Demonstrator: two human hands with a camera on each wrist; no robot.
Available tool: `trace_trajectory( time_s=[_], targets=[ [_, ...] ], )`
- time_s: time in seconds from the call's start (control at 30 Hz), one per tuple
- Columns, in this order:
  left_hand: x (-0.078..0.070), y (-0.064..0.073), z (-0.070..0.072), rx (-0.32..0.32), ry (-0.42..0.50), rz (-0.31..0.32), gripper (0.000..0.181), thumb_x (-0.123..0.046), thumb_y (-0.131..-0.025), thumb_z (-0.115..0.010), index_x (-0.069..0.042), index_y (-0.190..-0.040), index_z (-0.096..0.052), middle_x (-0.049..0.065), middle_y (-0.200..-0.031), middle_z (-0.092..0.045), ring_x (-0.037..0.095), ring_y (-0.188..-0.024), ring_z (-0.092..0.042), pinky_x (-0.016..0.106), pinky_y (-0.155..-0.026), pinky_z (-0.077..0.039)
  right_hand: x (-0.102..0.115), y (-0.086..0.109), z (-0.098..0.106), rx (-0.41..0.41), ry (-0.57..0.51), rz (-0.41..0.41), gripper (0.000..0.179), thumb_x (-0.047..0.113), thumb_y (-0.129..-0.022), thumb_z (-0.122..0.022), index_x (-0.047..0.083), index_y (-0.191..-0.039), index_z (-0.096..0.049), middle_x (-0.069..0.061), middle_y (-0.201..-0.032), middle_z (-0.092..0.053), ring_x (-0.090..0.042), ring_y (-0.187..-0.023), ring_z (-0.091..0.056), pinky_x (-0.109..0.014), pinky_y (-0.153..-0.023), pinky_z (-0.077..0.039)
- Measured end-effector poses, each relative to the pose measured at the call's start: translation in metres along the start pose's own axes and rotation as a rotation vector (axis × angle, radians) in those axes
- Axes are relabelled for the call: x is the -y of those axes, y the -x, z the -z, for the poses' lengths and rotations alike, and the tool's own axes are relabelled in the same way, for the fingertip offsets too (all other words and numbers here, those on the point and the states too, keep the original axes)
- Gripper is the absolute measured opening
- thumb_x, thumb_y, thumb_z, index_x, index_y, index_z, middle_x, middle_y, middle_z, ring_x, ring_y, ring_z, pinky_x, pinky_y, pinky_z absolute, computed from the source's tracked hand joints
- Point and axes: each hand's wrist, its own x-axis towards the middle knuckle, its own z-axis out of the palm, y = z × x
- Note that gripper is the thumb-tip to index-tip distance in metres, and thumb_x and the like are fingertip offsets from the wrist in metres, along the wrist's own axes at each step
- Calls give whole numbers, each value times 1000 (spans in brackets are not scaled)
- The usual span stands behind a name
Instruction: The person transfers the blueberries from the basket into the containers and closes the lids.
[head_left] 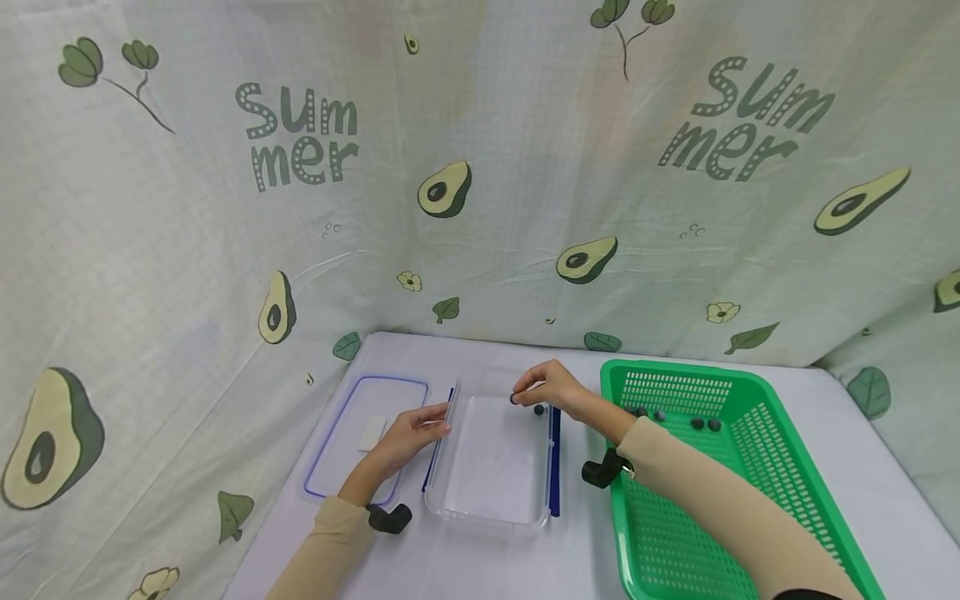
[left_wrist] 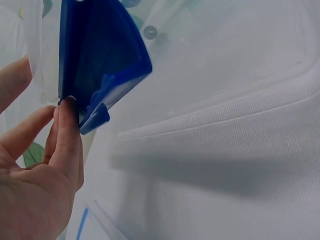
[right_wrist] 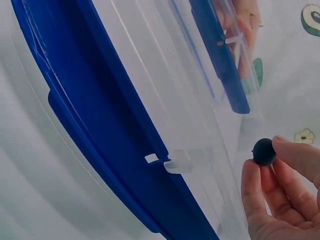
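Note:
A clear plastic container (head_left: 491,467) with blue side latches stands between the hands. My left hand (head_left: 412,433) grips its left wall, fingertips at the blue latch (left_wrist: 102,50) in the left wrist view. Over the container's far right part, my right hand (head_left: 555,390) pinches a small dark ball (right_wrist: 264,152) between thumb and fingers. Another dark ball (head_left: 539,409) lies in the container near its right wall, just below the right hand.
On the right stands a green perforated basket (head_left: 626,533) with several dark balls (head_left: 697,423) at its far end; the right forearm crosses over it. A clear lid with a blue rim (head_left: 330,433) lies at left. A patterned curtain (head_left: 510,217) hangs behind the table.

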Motion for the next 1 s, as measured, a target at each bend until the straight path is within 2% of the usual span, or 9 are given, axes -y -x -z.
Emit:
trace_trajectory(
  time_s=[0.13, 0.37, 0.5, 0.6, 0.73, 0.83, 1.0],
  targets=[
    [0, 0, -2, -4, 8, -7, 61, -21, -95, -70, 6, -144, -46, 25, -144, -49, 33, -126, -55, 41, -106, -42, -2, 2, -1, -12, 3, 5, 14, 2, -86, -77, -5, -97, -73, -10, -97, -71, -42, -96, -69, -54, -91, -52],
    [0, 1, -2, 2, 0, -14, 61, -20, -96, -70, 7, -145, -45, 27, -144, -48, 33, -126, -55, 41, -106, -42, -2, 1, 0, -34, 18, 19, 19, 6, -87, -77, -7, -100, -72, -11, -96, -71, -25, -86, -71, -53, -90, -53],
    [-1, 3, -1, 10, -21, -25, 62, -22, -97, -68, 8, -145, -44, 28, -145, -47, 35, -126, -54, 42, -107, -42, 1, 2, 4, -57, 13, 16, 22, 7, -87, -77, -8, -103, -72, -12, -99, -71, -23, -87, -71, -51, -91, -53],
    [-2, 3, -2, 6, -24, -15, 61, -22, -97, -68, 7, -145, -44, 27, -145, -46, 35, -127, -53, 41, -107, -41, 3, 5, 11, -78, 17, 14, 21, 10, -88, -77, -4, -104, -73, -11, -102, -71, -22, -89, -70, -48, -92, -52],
    [-3, 2, -2, -2, -16, -4, 60, -20, -97, -68, 7, -145, -44, 27, -146, -46, 36, -128, -52, 42, -108, -40, 4, 10, 22, -81, -17, 28, 22, 11, -88, -77, -1, -106, -74, -12, -107, -71, -23, -94, -69, -51, -96, -50],
    [-3, 2, -2, 0, -15, -5, 60, -19, -97, -68, 7, -145, -44, 28, -146, -46, 35, -128, -53, 44, -108, -39, 5, 16, 32, -74, -36, 46, 24, 12, -89, -76, -1, -109, -72, -14, -110, -70, -24, -97, -69, -51, -97, -49],
    [-1, 2, -1, 7, -15, -16, 60, -20, -97, -67, 8, -145, -44, 28, -145, -47, 34, -125, -55, 43, -107, -41, 4, 24, 50, -99, -44, 82, 30, 12, -90, -75, -6, -114, -70, -16, -112, -69, -23, -96, -69, -43, -92, -53]
  ],
)
